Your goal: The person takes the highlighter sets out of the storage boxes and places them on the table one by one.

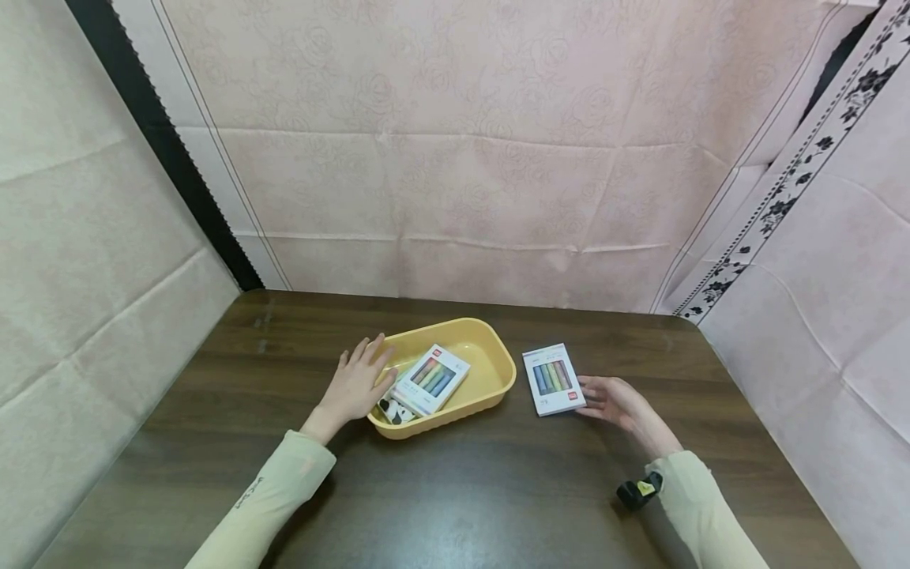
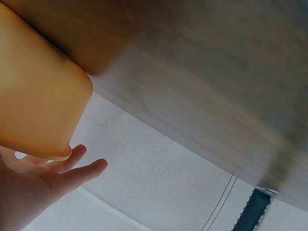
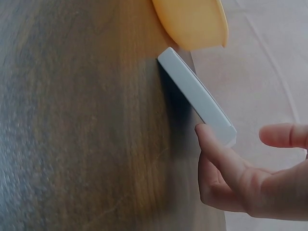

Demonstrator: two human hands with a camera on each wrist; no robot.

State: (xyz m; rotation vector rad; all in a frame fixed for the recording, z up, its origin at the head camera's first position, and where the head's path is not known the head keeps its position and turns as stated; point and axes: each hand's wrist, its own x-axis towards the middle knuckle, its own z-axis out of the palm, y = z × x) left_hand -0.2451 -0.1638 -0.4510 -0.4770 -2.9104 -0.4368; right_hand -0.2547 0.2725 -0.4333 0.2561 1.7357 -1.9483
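Observation:
A yellow plastic basket (image 1: pixel 494 378) stands on the table, with my left hand (image 1: pixel 360 379) at its left end. In the left wrist view, the left fingers (image 2: pixel 91 171) lie spread and fairly straight at the basket's rim. Inside, a white box (image 1: pixel 431 381) showing a row of coloured sticks lies over a black-and-white patterned item (image 1: pixel 395 411), partly hidden. A similar white box (image 1: pixel 554 379) is to the right of the basket. My right hand (image 1: pixel 611 399) touches its right edge. The right wrist view shows that box tilted, one finger at its raised end and another digit (image 3: pixel 284 135) apart from it.
The brown wooden table (image 1: pixel 455 490) ends at a pale cloth wall (image 1: pixel 455 213) behind the basket. More cloth hangs at the left and right sides. A small black device (image 1: pixel 638 491) is strapped to the right wrist.

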